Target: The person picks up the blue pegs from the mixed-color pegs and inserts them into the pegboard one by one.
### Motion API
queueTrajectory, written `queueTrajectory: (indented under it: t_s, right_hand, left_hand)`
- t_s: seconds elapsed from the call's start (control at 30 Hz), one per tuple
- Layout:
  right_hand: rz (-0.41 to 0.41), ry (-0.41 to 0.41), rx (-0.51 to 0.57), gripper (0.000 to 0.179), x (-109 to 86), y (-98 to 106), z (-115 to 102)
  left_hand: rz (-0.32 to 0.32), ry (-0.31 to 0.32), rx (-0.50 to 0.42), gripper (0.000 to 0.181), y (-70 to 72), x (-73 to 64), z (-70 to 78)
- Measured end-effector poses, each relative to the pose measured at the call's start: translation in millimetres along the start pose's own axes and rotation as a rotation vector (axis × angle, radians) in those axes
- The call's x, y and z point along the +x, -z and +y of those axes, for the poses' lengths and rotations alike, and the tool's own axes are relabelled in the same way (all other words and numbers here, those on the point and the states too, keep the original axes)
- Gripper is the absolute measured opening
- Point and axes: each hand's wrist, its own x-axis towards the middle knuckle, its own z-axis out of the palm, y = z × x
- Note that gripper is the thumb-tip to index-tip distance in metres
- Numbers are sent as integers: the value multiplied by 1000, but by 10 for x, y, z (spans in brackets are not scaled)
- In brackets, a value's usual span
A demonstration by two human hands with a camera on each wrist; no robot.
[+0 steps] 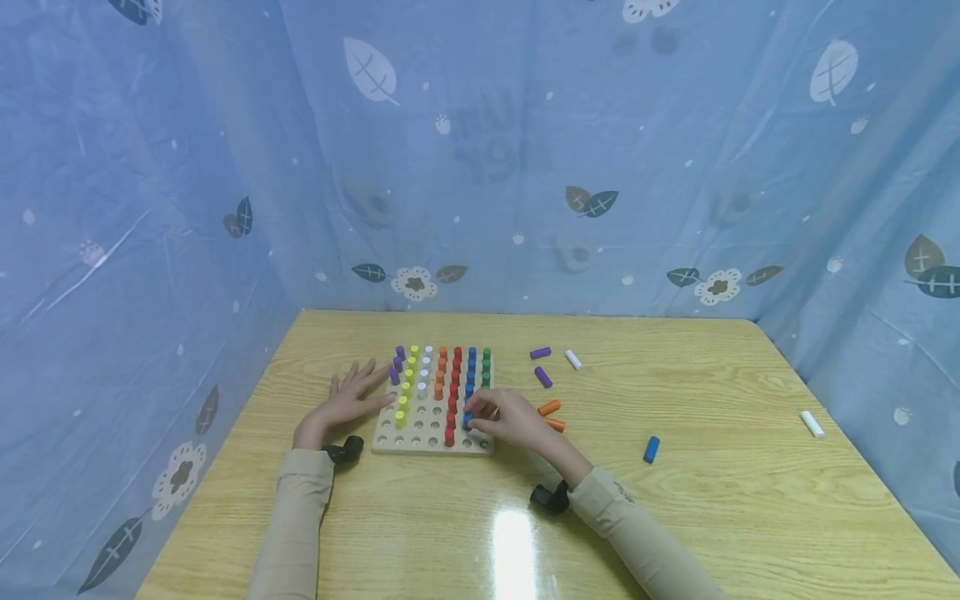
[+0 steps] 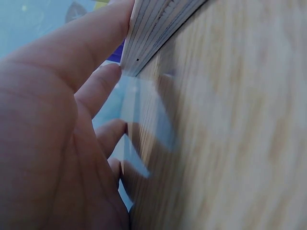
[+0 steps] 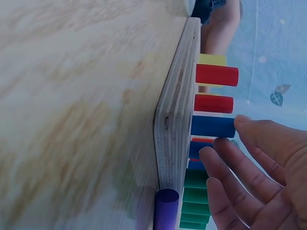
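Observation:
A wooden pegboard (image 1: 420,444) lies on the table with columns of purple, yellow, white, orange, red, blue and green pegs upright in its holes. The right hand (image 1: 512,418) is over the board's right side, its thumb and fingers at the nearest blue peg (image 3: 213,126) of the blue column. That peg stands in the board, the thumb tip at its upper end; the other fingers curl beside it. At the board's left edge, the left hand (image 1: 348,402) is spread with straight fingers, thumb and index touching the board's side (image 2: 148,33).
Loose pegs lie right of the board: two purple, a white peg (image 1: 573,359), two orange beside the right hand, and a blue peg (image 1: 651,449). Another white peg (image 1: 812,423) is near the table's right edge. A patterned blue curtain (image 1: 480,167) surrounds the table.

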Motion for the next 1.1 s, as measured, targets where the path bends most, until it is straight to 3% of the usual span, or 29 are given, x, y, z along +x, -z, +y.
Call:
queueTrajectory:
  t_s: [0.67, 1.1]
  right_hand:
    - [76, 27, -18, 16, -124, 125, 3]
    - [115, -12, -43, 14, -268, 272, 53]
  left_hand:
    - [-4, 26, -22, 70, -2, -7, -11]
    - [4, 24, -19, 70, -6, -11, -31]
